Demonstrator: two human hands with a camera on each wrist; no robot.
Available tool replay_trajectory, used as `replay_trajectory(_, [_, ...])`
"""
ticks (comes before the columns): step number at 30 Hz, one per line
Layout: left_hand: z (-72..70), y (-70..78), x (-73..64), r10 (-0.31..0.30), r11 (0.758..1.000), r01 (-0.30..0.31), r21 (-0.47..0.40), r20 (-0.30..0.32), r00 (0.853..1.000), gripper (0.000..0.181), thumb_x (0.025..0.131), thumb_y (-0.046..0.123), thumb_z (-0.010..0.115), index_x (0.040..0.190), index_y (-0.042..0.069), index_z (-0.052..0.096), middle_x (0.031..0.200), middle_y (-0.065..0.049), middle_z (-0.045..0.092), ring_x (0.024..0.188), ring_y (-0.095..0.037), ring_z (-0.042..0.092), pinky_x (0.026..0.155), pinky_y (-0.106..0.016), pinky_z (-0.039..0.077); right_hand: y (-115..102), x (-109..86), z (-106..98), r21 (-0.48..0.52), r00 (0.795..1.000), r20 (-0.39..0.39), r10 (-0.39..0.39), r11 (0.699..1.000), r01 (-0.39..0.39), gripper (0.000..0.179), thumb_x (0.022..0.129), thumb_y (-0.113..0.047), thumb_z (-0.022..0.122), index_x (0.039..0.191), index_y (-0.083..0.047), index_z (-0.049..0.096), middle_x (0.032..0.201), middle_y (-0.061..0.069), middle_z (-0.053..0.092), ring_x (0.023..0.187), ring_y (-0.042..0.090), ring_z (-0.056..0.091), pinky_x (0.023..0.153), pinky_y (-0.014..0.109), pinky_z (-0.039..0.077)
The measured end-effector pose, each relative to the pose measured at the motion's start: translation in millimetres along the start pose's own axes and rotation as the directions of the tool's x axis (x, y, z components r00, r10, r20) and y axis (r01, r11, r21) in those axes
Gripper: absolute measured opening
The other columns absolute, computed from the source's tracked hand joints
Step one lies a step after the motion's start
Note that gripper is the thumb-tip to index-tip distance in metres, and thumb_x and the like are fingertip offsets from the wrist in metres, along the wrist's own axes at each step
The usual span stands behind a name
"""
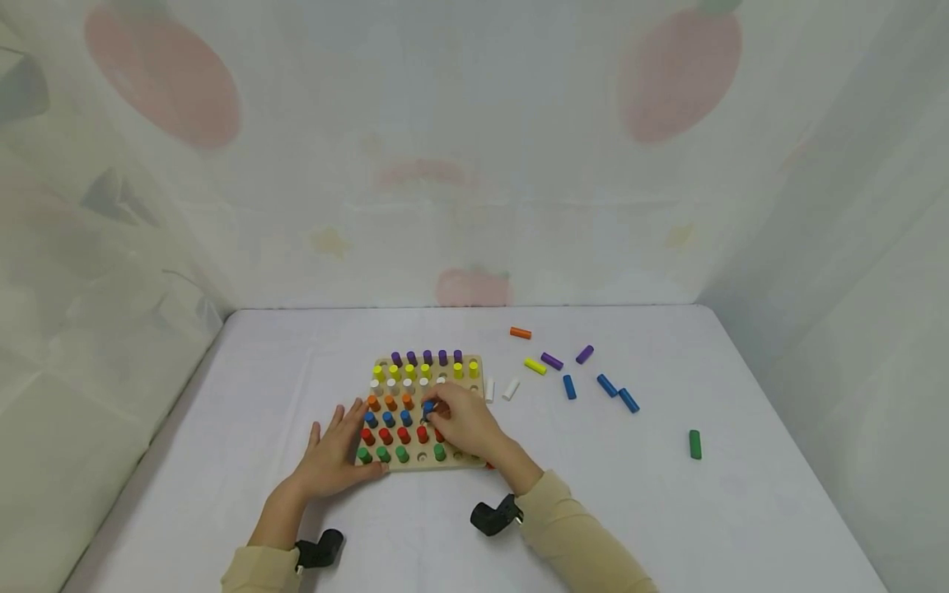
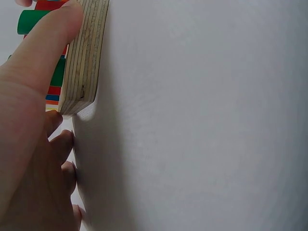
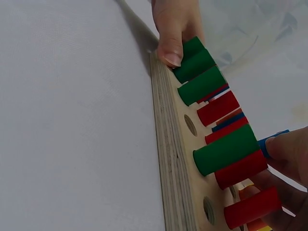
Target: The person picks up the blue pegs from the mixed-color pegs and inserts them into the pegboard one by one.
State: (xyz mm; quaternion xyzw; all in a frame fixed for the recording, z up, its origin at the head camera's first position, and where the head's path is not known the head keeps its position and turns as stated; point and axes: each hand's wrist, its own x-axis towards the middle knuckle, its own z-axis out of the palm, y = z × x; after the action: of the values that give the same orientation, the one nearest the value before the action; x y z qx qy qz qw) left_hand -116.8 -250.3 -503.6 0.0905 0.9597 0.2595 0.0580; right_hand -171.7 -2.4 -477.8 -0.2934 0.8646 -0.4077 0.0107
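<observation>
A wooden pegboard on the table carries rows of purple, yellow, white, orange, blue, red and green pegs, with a few bare holes. My right hand is over the board's middle and pinches a blue peg between thumb and fingers, in line with the row of blue pegs. In the right wrist view that blue peg shows partly behind the red and green pegs. My left hand lies at the board's near left corner, fingers spread along its left side. Its thumb presses on the front edge.
Loose pegs lie right of the board: two white, one orange peg, one yellow peg, two purple, three blue, and farther right a green peg. Each wrist wears a black camera mount. White cloth walls stand behind and beside.
</observation>
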Motion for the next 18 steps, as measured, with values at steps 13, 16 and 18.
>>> replay_trajectory(13, [-0.3, 1.9, 0.5, -0.010, 1.000, 0.010, 0.009, -0.007, 1.000, 0.107, 0.065, 0.061, 0.072, 0.147, 0.010, 0.023, 0.152, -0.015, 0.021, 0.139, -0.043, 0.010, 0.103, -0.068, -0.002, 0.0, 3.4, 8.6, -0.060, 0.999, 0.019, 0.048, 0.997, -0.047, 0.018, 0.086, -0.016, 0.064, 0.104, -0.017, 0.062, 0.095, -0.008, 0.062, 0.080, 0.000, 0.055, 0.069, 0.010, 0.047])
replay_trajectory(16, [-0.9, 2.3, 0.3, -0.009, 1.000, 0.009, 0.014, -0.003, 1.000, 0.107, 0.066, 0.060, 0.072, 0.147, 0.010, 0.023, 0.152, -0.015, 0.021, 0.138, -0.043, 0.010, 0.103, -0.068, -0.002, -0.9, 3.9, 8.8, -0.071, 0.998, 0.017, 0.056, 0.996, -0.055, 0.018, 0.086, -0.017, 0.064, 0.104, -0.017, 0.063, 0.093, -0.008, 0.062, 0.079, 0.000, 0.055, 0.068, 0.009, 0.046])
replay_trajectory(18, [-1.4, 2.6, 0.2, -0.008, 1.000, 0.008, 0.013, -0.001, 1.000, 0.107, 0.066, 0.060, 0.072, 0.146, 0.010, 0.023, 0.152, -0.015, 0.021, 0.138, -0.043, 0.010, 0.103, -0.068, -0.002, -1.4, 4.2, 8.8, -0.080, 0.998, 0.016, 0.060, 0.995, -0.059, 0.017, 0.086, -0.017, 0.064, 0.104, -0.017, 0.064, 0.092, -0.009, 0.063, 0.078, -0.001, 0.054, 0.066, 0.009, 0.046])
